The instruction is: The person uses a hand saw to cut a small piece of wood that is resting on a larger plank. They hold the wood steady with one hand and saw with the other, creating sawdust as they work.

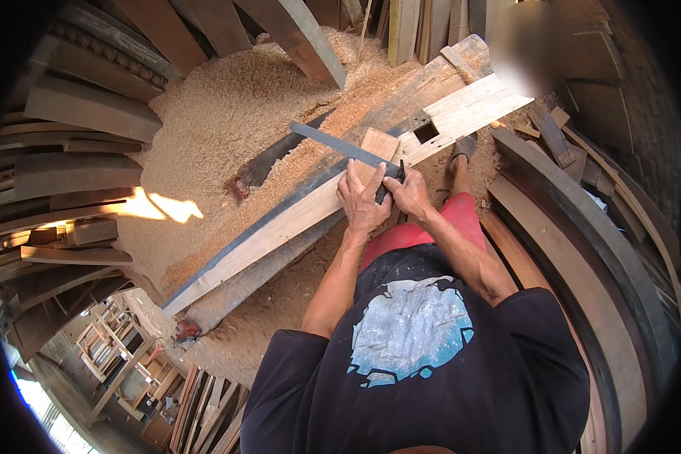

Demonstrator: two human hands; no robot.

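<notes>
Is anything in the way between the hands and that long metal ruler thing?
Nothing visible is. The left hand has its fingers right at the square, and the right hand is up against its near end.

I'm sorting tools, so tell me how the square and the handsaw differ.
The square has the left hand and right hand on it; the handsaw lies in the sawdust. The square's blade is narrow and grey; the handsaw's is wider and darker. The square's stock is black; the handsaw's handle is reddish-brown. Both have long blades.

the square blade [344, 146] is grey, the plank [310, 215] pale cream.
</notes>
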